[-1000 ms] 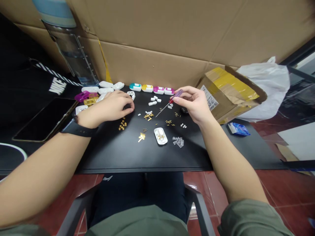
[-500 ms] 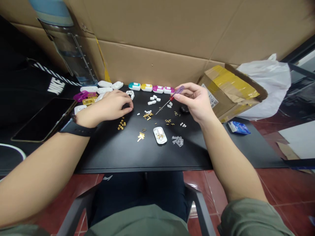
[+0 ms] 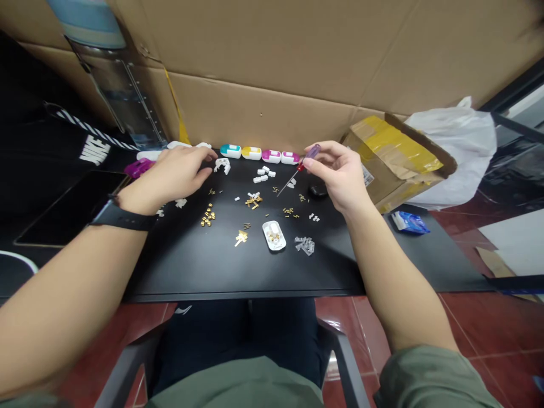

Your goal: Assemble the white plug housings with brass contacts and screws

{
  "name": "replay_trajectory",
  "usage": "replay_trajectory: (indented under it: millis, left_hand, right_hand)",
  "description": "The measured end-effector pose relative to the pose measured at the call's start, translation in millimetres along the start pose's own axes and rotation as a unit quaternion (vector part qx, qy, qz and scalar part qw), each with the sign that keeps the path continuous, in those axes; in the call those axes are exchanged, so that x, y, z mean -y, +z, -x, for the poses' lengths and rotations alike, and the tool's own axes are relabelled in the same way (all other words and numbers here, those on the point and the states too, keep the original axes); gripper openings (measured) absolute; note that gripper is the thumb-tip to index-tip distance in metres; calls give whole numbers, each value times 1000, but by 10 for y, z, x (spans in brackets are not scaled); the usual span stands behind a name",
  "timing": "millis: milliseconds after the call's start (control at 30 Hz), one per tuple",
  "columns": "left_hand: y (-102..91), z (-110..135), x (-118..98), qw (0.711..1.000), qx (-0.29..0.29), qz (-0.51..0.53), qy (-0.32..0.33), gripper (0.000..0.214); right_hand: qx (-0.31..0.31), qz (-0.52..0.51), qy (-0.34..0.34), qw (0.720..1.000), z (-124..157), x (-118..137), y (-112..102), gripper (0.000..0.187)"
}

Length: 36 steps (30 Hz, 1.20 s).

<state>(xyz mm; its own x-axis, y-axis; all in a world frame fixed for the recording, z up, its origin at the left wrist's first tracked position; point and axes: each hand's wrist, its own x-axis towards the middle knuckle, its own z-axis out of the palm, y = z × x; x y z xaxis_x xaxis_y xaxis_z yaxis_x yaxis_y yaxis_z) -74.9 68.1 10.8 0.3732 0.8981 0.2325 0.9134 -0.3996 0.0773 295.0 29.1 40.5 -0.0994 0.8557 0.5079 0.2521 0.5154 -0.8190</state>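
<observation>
My right hand (image 3: 335, 170) grips a small screwdriver (image 3: 312, 152) by its purple and red handle, its thin shaft slanting down to the left above the table. My left hand (image 3: 182, 170) reaches over the white plastic shells (image 3: 203, 145) at the back left, thumb and fingers apart; nothing shows between them. Just right of its fingertips lies a white frame-like piece (image 3: 222, 165). Nearer the front, a white shell with small parts inside (image 3: 274, 236) rests on the table. Gold-coloured strips (image 3: 241, 237), brass nut-like pieces (image 3: 208, 216) and clear plastic pieces (image 3: 305, 245) lie around it.
Several coloured and white casings (image 3: 251, 153) stand along the cardboard wall. A taped carton (image 3: 395, 158) and a white plastic bag (image 3: 459, 147) are at right, with a blue packet (image 3: 410, 222). A phone (image 3: 72, 209) and a water bottle (image 3: 123, 90) are at left.
My left hand has shifted left and back, over the white shells, and its fingers have spread. The screwdriver tip has moved slightly right in my right hand.
</observation>
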Motion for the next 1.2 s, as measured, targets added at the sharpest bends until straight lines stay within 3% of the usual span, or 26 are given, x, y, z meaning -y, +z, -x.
replay_trajectory:
  millis: [167, 300, 567, 800, 933, 1100, 1200]
  left_hand:
    - [179, -11, -122, 1000, -11, -4, -16, 58]
    - [252, -14, -95, 1000, -22, -6, -12, 59]
    - [209, 7, -44, 999, 21, -24, -2, 54]
    - [243, -23, -34, 999, 20, -38, -7, 57]
    - [260, -30, 4, 999, 13, -39, -12, 61]
    - [291, -48, 14, 1000, 6, -6, -15, 61]
    - [285, -36, -9, 1000, 18, -3, -14, 59]
  right_hand:
    - [7, 51, 1, 999, -8, 4, -6, 43]
    - [13, 70, -1, 997, -11, -2, -5, 38]
    - [11, 97, -4, 995, -17, -2, -36, 33]
    - [-6, 133, -38, 990, -26, 11, -113, 29]
    - [-2, 252, -44, 967, -30, 76, -222, 27]
    - [135, 424, 45, 895, -46, 74, -398, 23]
    - [210, 471, 90, 852, -42, 80, -469, 34]
